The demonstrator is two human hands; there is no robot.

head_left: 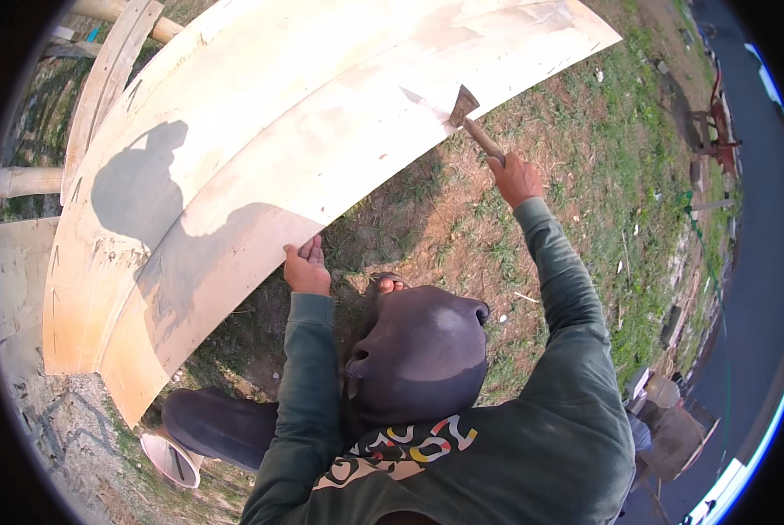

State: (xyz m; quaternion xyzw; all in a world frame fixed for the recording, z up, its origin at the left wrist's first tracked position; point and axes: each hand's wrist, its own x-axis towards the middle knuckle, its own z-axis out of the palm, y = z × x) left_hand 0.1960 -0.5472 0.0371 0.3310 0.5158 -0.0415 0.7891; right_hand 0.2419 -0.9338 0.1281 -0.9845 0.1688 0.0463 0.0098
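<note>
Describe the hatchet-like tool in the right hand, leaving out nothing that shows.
The hatchet-like tool has a brown, wooden-looking handle and a dark head, apparently metal, that flares toward a broad end. The right hand grips the handle's lower part, hiding its end. The tool slants up and to the left in the picture, its head over the pale curved panel near the edge facing the person. Whether the head touches the panel cannot be told.

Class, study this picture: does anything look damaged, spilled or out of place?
Possibly damaged: the pale curved panel has dark, scratchy marks near its lower left end, uneven against the smoother surface around them. Whether they are scratches or dirt, I cannot tell.
</note>
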